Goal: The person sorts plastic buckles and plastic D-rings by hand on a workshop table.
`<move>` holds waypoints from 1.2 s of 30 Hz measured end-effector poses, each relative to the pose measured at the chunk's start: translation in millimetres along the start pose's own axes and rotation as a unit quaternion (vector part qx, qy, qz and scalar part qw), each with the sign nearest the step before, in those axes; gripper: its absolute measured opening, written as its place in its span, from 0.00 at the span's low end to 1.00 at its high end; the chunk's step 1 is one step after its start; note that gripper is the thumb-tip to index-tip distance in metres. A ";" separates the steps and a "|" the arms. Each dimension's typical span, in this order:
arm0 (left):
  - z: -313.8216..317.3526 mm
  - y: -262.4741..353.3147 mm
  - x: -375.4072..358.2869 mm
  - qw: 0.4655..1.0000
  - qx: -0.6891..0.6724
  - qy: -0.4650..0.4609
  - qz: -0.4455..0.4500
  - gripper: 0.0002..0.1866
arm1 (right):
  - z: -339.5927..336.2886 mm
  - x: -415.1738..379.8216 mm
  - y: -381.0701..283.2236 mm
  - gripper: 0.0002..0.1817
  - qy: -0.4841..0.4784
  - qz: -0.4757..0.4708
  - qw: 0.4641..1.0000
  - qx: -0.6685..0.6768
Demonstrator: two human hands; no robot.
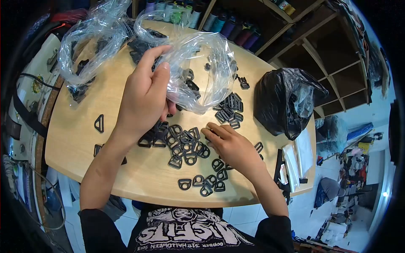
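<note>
My left hand (145, 90) is closed on the rim of a clear plastic bag (202, 42), holding it up over the middle of the table. Several black plastic buckles show inside and behind the bag. My right hand (232, 147) is low over the table, its fingers bent and pressed together; whatever is under the fingertips is hidden. Just left of it lies a heap of black plastic D-ring buckles (185, 145), with a smaller group (206, 183) nearer my body. Black slide buckles (230, 105) are piled beyond my right fingertips.
A black plastic bag (282, 101) stands on the table (76, 156) at the right. Another clear bag (90, 55) with black parts lies at the far left. Thread spools (219, 23) and wooden shelves (320, 55) are behind. White strips (291, 162) rest by the right edge.
</note>
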State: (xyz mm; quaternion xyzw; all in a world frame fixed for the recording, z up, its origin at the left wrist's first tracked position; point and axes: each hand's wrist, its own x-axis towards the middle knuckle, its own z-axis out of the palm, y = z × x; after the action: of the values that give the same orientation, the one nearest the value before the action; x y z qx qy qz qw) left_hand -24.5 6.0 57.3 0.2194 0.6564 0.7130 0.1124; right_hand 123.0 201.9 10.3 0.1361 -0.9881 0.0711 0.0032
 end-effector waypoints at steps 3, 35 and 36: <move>-0.7 -1.4 0.3 1.000 0.002 0.000 0.002 0.20 | 0.9 1.2 1.7 0.22 -0.002 0.008 1.000 0.019; -0.2 0.3 -1.6 1.000 0.001 -0.009 -0.003 0.19 | -155.3 66.2 -5.7 0.08 0.131 0.146 0.937 0.289; 0.3 -0.2 -1.7 1.000 -0.003 -0.012 -0.006 0.19 | -152.2 51.0 -3.9 0.07 0.084 0.165 0.938 0.292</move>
State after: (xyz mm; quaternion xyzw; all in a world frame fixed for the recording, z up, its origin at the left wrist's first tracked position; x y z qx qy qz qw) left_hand -22.9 5.6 56.8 0.2239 0.6539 0.7117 0.1254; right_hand 73.0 206.0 162.8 -0.0399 -0.9287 0.3672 0.0341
